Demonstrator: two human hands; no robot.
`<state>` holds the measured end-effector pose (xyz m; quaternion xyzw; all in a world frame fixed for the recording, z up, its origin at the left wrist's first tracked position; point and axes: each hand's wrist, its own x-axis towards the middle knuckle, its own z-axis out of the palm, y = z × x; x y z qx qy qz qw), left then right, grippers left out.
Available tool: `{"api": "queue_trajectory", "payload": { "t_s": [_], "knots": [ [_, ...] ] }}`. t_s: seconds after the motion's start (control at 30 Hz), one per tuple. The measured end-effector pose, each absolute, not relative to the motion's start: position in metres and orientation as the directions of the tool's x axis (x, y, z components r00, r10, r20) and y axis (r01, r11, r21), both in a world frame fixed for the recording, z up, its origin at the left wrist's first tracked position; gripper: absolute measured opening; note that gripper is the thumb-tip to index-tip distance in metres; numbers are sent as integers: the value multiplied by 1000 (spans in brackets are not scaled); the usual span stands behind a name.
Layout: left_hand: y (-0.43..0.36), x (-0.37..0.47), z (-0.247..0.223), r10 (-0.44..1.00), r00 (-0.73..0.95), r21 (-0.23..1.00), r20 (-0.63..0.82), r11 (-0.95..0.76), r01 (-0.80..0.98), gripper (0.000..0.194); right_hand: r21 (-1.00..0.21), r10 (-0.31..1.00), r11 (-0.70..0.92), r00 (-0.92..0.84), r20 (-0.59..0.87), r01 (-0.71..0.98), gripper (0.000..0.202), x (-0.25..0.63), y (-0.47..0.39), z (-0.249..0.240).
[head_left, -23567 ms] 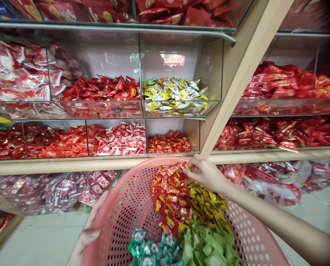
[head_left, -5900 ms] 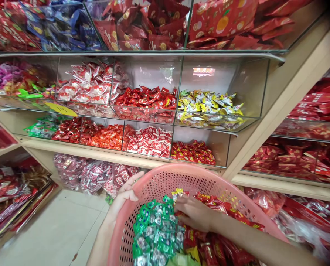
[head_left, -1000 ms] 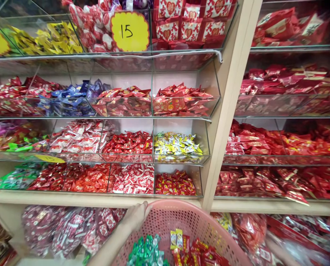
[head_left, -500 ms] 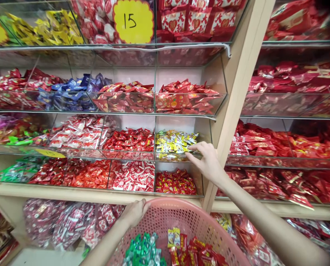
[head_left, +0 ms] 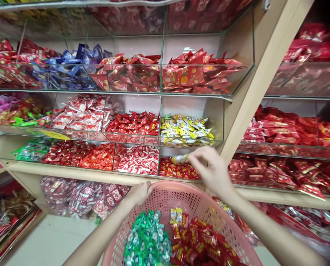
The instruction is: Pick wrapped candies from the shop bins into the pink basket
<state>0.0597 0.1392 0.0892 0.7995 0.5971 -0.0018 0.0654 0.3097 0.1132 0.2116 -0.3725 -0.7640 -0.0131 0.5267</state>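
Shelves (head_left: 78, 173) of bright sweets (head_left: 187, 127) stand behind a pink basket (head_left: 191, 199). The right hand (head_left: 211, 168) is nearer the candy (head_left: 179, 159) and pinches it, higher than the basket's far rim (head_left: 176, 184). The left hand (head_left: 140, 193) grips that rim. The small candy pokes out sideways, left of the fingertips (head_left: 191, 159), blurry, yellow and white.
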Motion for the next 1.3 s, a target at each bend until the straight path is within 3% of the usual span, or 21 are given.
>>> {"api": "queue_trajectory", "payload": {
  "t_s": [0.07,0.13,0.2,0.27,0.5,0.77,0.83,1.0,1.3],
  "knots": [
    [139,60,89,954,288,100,-85,-279,955,52,-431,718,674,-396,572,600,19,299,111,168],
    [139,59,87,954,289,102,-75,-281,954,53,-491,805,589,-514,296,642,19,289,116,123],
    [139,58,85,956,287,106,-59,-280,954,54,-504,841,495,-537,71,708,16,283,124,87],
    [138,57,83,958,281,110,-47,-275,955,57,-490,839,454,-542,-47,744,14,277,132,64],
    [138,56,79,958,283,109,-36,-278,954,56,-439,835,443,-538,-115,782,12,264,137,49],
    [141,55,80,956,290,137,-39,-282,950,52,-324,801,597,-570,184,734,22,279,122,133],
    [140,55,81,954,296,136,-46,-288,948,52,-272,826,561,-549,126,782,22,286,120,139],
    [141,54,79,949,313,129,-31,-306,943,58,-129,918,308,-330,-221,943,19,290,111,100],
    [139,53,81,951,308,132,-33,-301,944,59,-113,897,234,-260,-358,966,45,253,90,58]
  ]
}}
